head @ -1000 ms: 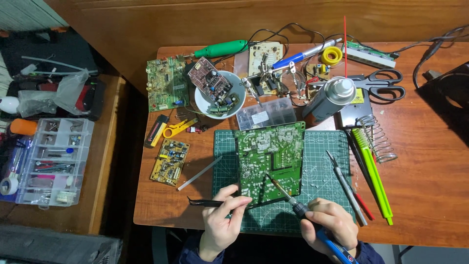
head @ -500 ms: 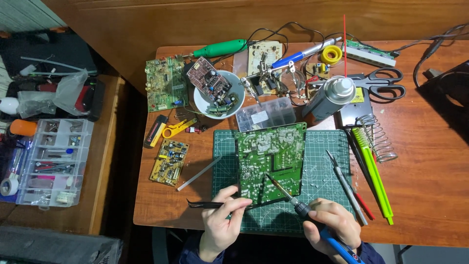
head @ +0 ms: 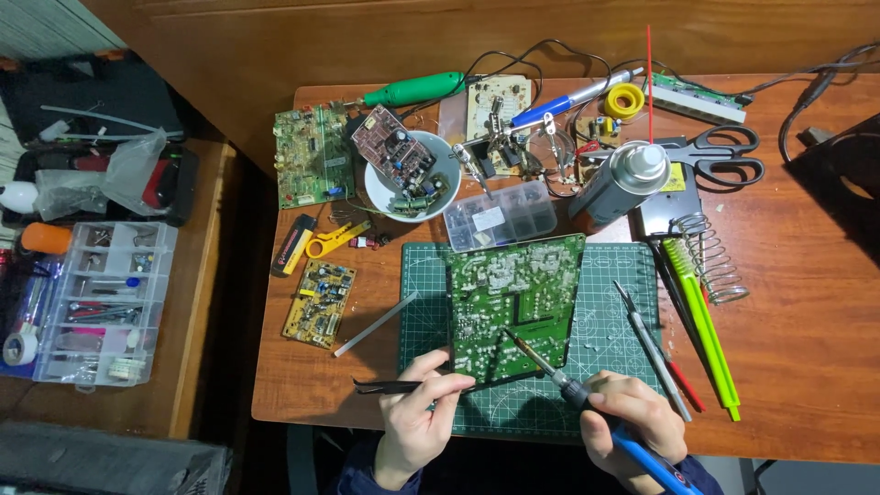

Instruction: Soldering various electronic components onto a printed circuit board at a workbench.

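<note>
Soldering under way: right hand point(head: 632, 423) grips the iron point(head: 550, 371), tip on the board point(head: 513, 302); left hand point(head: 417, 412) pinches tweezers point(head: 403, 386) near. Steady contact looks needed.

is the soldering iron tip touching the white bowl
No, the right hand holds the soldering iron with its tip on the large green circuit board, well apart from the white bowl.

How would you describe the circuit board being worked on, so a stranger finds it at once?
Start at the green cutting mat on the wooden desk. The large green circuit board lies on it, solder side up, above both hands. Unlike the smaller boards farther left, the soldering iron tip touches it.
</note>
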